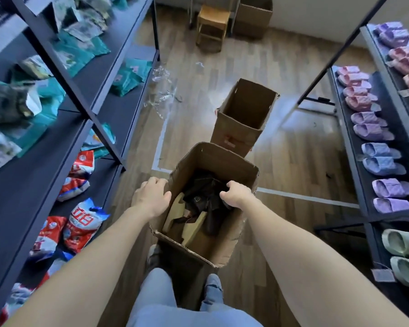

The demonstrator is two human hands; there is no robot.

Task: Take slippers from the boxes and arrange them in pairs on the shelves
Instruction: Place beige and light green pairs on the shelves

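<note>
Left hand grips the near box by its left rim; right hand is curled at the right rim, can't tell if on cardboard or a dark slipper. The slippers are all down inside, so I'd guess the next move is fishing out a matching pair for the shelf

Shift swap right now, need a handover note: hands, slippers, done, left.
Left hand: grips near box at its left rim.
Right hand: fingers curled at the right rim, over the slippers; what it holds is unclear.
Brown and beige slippers lie loose in the near box. Far box shows none inside.
Done: pink, purple, blue and green pairs on right shelves.
Left: empty the near box, pair those slippers on the shelves.
</note>
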